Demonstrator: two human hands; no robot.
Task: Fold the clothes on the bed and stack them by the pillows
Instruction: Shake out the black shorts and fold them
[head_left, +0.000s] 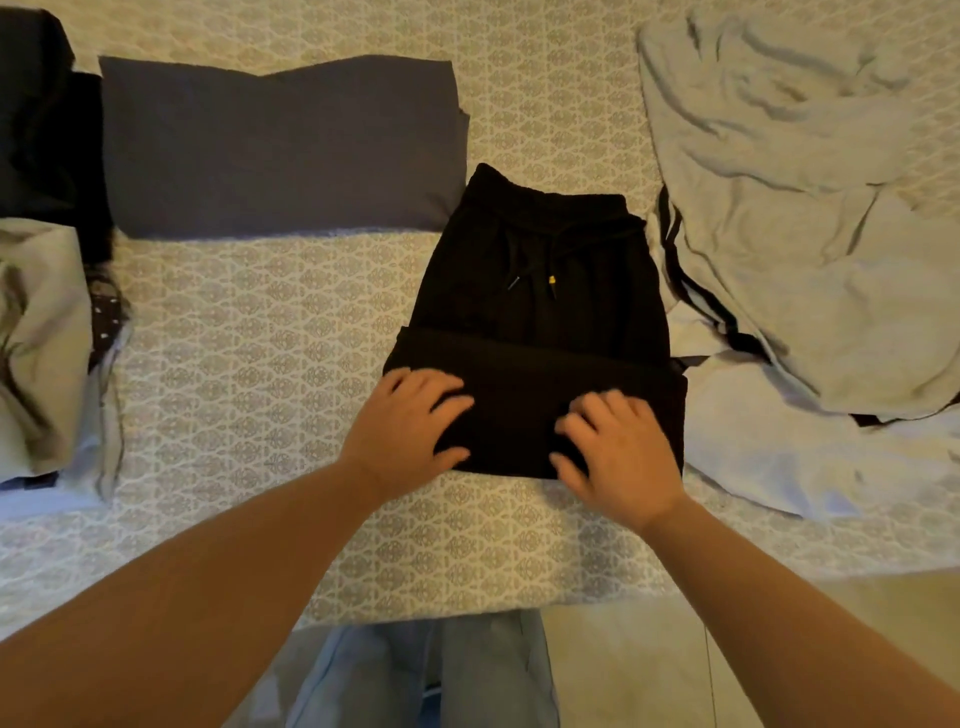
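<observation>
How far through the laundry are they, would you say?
Partway, I'd judge. Done: a grey garment lies folded flat on the bed. In hand: both hands, left and right, lie on the folded-up lower part of black drawstring pants. Left: a rumpled pale heap on the right and more crumpled clothes at the left edge. No pillows are in view.

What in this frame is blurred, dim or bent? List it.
Head view: warm, dim light. The right hand and left hand show motion blur at the fingers. The black pants lose fold detail in shadow, though the drawstring tips stay readable. The wide lens bows the bed edge and stretches the forearms.
</observation>
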